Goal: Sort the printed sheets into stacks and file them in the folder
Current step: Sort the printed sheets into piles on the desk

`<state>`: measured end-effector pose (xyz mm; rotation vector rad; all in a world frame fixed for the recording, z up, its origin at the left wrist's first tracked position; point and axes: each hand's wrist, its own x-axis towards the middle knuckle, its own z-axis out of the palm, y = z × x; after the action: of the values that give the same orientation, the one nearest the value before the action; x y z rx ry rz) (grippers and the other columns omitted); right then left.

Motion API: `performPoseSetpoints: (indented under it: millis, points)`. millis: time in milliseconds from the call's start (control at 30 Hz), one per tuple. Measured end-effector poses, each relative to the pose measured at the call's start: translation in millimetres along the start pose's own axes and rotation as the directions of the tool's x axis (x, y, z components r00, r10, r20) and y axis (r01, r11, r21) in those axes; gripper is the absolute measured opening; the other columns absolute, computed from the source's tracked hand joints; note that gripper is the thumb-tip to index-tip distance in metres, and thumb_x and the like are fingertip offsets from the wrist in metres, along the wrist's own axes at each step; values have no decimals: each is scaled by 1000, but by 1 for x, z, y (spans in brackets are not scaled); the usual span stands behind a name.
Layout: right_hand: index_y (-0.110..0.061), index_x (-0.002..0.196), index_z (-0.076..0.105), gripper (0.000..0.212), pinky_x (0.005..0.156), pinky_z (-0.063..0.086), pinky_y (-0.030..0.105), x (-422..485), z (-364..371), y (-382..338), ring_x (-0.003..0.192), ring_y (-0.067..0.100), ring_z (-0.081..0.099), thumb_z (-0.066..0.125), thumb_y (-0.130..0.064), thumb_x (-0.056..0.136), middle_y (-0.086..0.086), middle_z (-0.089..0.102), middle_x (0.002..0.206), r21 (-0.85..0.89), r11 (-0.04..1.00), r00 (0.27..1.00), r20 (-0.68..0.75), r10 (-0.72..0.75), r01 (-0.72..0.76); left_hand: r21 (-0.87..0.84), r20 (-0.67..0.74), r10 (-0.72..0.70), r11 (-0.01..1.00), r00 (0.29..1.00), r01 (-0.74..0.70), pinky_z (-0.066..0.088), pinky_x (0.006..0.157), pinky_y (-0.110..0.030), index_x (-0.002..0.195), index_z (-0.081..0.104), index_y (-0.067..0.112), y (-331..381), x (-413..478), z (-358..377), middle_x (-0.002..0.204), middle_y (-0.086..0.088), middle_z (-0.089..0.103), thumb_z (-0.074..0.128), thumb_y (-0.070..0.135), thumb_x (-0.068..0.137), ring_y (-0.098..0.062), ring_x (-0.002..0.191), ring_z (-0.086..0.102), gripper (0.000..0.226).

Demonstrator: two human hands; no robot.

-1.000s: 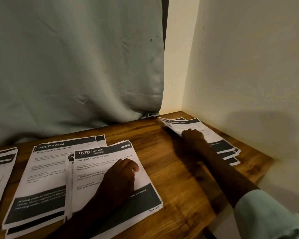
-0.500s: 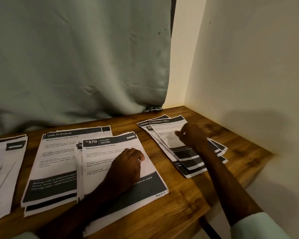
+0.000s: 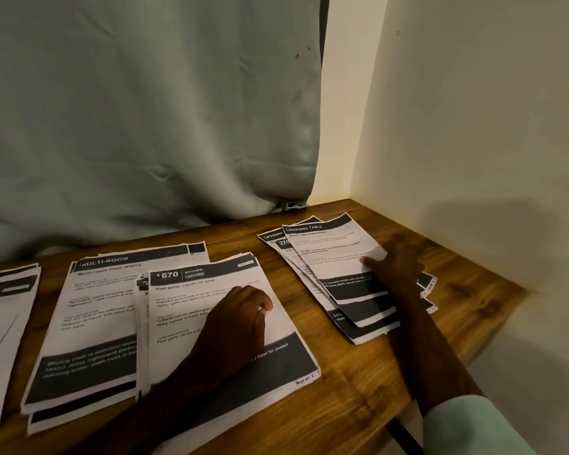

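Wood showed bare between the KITCHEN stack (image 3: 286,353) and the fanned DRESSING TABLE stack (image 3: 329,254) on the table (image 3: 349,389). The left hand (image 3: 234,323) pressed on the KITCHEN stack, fingers together and lightly bent, its near edge close to the table's front. The right hand (image 3: 395,267) rested on the other stack near the wall (image 3: 473,159); blur hid whether it pinched a sheet

Kitchen stack (image 3: 191,310) overlaps multi-room stack (image 3: 99,310) — dressing-table stack (image 3: 329,257) lies right.
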<state>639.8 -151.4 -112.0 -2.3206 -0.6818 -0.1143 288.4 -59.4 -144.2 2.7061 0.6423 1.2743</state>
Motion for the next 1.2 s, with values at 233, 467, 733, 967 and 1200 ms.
performPoseSetpoints:
  millis: [233, 467, 733, 967, 1200]
  points:
    - [-5, 113, 69, 23, 81, 44, 33, -35, -27, -28, 102, 30, 65, 61, -23, 102, 14, 68, 112, 121, 988, 988, -131, -78, 94, 6, -2, 1, 1000, 1000, -1, 49, 70, -20, 85, 71, 20, -4, -1, 4, 88, 2, 72, 63, 19, 86, -13, 77, 68, 7]
    - [-6, 110, 72, 24, 78, 57, 29, -45, -31, -46, 97, 26, 72, 68, -25, 97, 13, 74, 111, 525, 835, 981, -171, -87, 166, -42, 36, -124, 991, 992, 126, 52, 83, -24, 92, 75, 15, 5, 2, -8, 93, -2, 76, 51, 36, 93, -16, 83, 72, 32]
    - [-28, 101, 71, 11, 85, 61, 51, -92, -15, -86, 96, 27, 74, 74, -31, 91, 6, 76, 109, 751, 659, 992, 111, -62, -43, -670, 225, -676, 416, 702, 615, 60, 88, -37, 118, 65, 15, -16, 45, -73, 110, -3, 72, 57, 42, 100, -23, 101, 71, 34]
    - [-15, 114, 70, 21, 70, 59, 24, -150, 11, -152, 92, 15, 72, 72, -21, 94, -1, 74, 104, 809, 584, 959, 211, -191, -62, -738, 458, -560, 194, 691, 647, 60, 88, -41, 123, 68, 13, -57, 58, -141, 114, -6, 77, 70, 33, 95, -24, 102, 75, 34]
    - [-23, 102, 75, 13, 86, 61, 41, -168, 30, -173, 91, 16, 74, 64, -27, 99, -8, 78, 97, 839, 542, 959, 198, -203, -59, -716, 264, -649, 363, 713, 596, 59, 92, -45, 119, 70, 11, -88, 55, -145, 115, -7, 75, 70, 17, 96, -24, 100, 74, 24]
